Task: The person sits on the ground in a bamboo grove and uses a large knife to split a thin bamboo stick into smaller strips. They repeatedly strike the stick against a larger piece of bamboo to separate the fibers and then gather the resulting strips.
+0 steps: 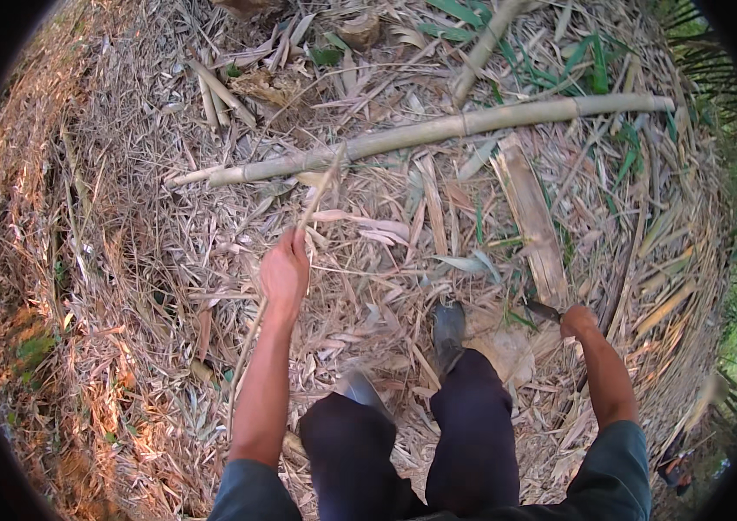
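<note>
My left hand [286,273] is closed round a thin, pale stick [320,195], apparently a bamboo branch. Its upper end crosses in front of a thick bamboo pole [377,141], while the rest runs back along my left forearm. Out to the right, my right hand [578,322] grips a dark-bladed knife [544,310]. The blade points left, near the lower end of a split wooden slab [532,217]; whether it touches the slab I cannot tell. The knife's handle is hidden in my fist.
Dry bamboo leaves and twigs [160,260] cover the ground. My boots [449,330] stand between the hands. Another bamboo length [485,52] meets the pole from beyond. Short cut pieces [225,95] lie at the far left, and green leaves [590,65] grow at the far right.
</note>
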Demonstrator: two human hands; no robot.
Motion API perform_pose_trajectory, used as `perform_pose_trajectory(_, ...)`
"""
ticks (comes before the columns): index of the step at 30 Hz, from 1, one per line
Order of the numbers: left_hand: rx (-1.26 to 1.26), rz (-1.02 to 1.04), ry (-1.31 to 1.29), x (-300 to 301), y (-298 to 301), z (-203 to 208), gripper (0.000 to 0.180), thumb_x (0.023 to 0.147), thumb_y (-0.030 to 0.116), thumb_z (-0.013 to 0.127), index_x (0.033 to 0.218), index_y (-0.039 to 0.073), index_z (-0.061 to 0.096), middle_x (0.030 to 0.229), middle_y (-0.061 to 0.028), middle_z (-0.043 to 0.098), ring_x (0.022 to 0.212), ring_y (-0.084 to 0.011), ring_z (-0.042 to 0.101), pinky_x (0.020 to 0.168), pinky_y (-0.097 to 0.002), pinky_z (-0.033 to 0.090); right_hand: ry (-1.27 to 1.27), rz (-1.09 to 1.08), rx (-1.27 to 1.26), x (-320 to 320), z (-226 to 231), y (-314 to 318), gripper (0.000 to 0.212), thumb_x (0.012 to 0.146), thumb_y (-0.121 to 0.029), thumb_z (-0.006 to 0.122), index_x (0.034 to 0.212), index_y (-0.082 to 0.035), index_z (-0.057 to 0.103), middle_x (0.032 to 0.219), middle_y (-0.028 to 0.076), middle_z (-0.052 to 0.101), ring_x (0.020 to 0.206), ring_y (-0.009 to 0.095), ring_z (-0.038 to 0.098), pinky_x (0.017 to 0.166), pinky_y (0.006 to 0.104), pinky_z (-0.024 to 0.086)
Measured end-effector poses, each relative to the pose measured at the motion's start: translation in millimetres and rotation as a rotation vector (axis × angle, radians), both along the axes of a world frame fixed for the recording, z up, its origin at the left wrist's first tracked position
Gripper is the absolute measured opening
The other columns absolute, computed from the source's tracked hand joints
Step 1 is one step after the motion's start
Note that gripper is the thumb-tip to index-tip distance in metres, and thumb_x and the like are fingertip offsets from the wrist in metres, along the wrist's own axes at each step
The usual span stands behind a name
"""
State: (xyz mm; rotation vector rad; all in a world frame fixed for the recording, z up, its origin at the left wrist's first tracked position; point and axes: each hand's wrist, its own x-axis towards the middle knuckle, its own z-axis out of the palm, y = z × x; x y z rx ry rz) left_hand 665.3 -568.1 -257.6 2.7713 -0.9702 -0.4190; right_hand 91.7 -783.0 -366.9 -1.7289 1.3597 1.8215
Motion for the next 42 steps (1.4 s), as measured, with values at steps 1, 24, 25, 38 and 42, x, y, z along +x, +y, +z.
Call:
perform_pose_trajectory(1,-0.015,0.002,-0.004,27.3,-8.4,-7.1,0.034,0.102,0.035,0.049,0.111,0.010,0.069,0.077,-0.0259,0.067,0.073,-0.0472,0.064,0.065,-0.0555,0.050,0.044,0.048,0.002,8.2,3.5,-9.3,0.040,0.075,-0.027,0.075,0.111,-0.010,0.074,0.118,0.013,0.071,0.110,0.028,0.068,0.088,0.0411,0.057)
perform_pose_trajectory(24,-0.352,-0.345,-0.028,255.5,-329.5,-193.0,0.038,0.104,0.037,0.040,0.101,0.005,0.061,0.080,-0.0262,0.068,0.080,-0.0485,0.065,0.072,-0.0587,0.049,-1.587,-0.163,-0.977,541.8,38.5,-224.8,0.040,0.088,-0.032,0.071,0.110,-0.001,0.062,0.097,0.020,0.072,0.086,0.037,0.070,0.079,0.0406,0.054)
perform_pose_trajectory(25,-0.345,-0.348,-0.021,258.0,-330.3,-196.4,0.039,0.103,0.037,0.040,0.101,0.005,0.061,0.080,-0.0277,0.067,0.081,-0.0503,0.064,0.072,-0.0593,0.049,-1.657,-0.190,-0.879,568.3,12.8,-227.3,0.040,0.088,-0.033,0.070,0.109,-0.001,0.062,0.093,0.024,0.071,0.086,0.039,0.070,0.080,0.0434,0.054)
perform_pose_trajectory(38,-0.336,-0.323,0.221,286.2,-300.1,-205.7,0.044,0.105,0.037,0.039,0.100,0.001,0.064,0.088,-0.0280,0.068,0.087,-0.0468,0.066,0.081,-0.0578,0.049,-1.684,0.147,-0.775,645.6,-24.0,-210.6,0.034,0.086,-0.022,0.068,0.112,-0.004,0.055,0.075,0.021,0.069,0.071,0.043,0.067,0.065,0.0500,0.052)
perform_pose_trajectory(42,-0.302,-0.380,0.079,283.9,-304.0,-199.5,0.043,0.104,0.039,0.042,0.099,0.002,0.062,0.082,-0.0256,0.068,0.080,-0.0453,0.067,0.074,-0.0578,0.050,-1.606,0.264,-0.785,630.6,-33.6,-221.0,0.034,0.087,-0.023,0.069,0.111,-0.004,0.056,0.070,0.021,0.064,0.069,0.043,0.065,0.062,0.0484,0.049)
